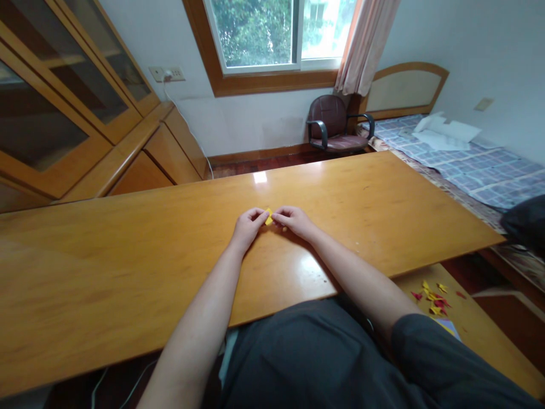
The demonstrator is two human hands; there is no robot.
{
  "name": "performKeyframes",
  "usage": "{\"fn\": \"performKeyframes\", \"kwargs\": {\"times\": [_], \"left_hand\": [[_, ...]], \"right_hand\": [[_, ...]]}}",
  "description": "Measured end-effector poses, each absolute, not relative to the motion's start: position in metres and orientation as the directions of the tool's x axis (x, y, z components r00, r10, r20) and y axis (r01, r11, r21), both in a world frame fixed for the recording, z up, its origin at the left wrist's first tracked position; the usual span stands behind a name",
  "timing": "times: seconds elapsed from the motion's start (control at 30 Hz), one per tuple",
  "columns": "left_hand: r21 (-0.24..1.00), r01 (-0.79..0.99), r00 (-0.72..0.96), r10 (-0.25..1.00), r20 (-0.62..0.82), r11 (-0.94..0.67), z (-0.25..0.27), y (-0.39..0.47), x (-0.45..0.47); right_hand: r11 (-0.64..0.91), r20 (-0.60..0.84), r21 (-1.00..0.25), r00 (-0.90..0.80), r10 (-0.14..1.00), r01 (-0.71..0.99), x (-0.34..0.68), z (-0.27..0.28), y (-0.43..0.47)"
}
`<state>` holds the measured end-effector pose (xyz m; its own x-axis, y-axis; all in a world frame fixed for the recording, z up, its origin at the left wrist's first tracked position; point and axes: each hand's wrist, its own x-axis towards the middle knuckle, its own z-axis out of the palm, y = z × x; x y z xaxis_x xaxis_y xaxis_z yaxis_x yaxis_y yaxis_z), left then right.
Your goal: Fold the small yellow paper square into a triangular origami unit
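Observation:
A small piece of folded yellow paper (268, 217) is held between my two hands, just above the middle of the wooden table (149, 255). My left hand (249, 226) pinches its left side between thumb and fingers. On its right side, my right hand (293, 221) pinches it with closed fingers. The folds are too small to make out, and the fingertips cover part of the paper.
Several small red and yellow folded paper pieces (435, 300) lie on a lower wooden surface (477, 324) at the right. A brown armchair (330, 122) stands beyond the table. A glass-door cabinet (63, 108) is at the left, a bed (481, 165) at the right.

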<state>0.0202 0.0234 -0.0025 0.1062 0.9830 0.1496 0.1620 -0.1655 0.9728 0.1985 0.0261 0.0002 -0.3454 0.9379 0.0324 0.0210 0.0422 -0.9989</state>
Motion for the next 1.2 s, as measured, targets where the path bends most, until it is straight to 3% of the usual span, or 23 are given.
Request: {"fn": "performKeyframes", "kwargs": {"times": [1.2], "left_hand": [[0.986,0.097,0.128,0.985,0.119,-0.132,-0.0082,0.0273,0.0202]], "right_hand": [[0.022,0.014,-1.0,-0.386,0.923,0.017,0.2019,-0.0046,0.0281]]}}
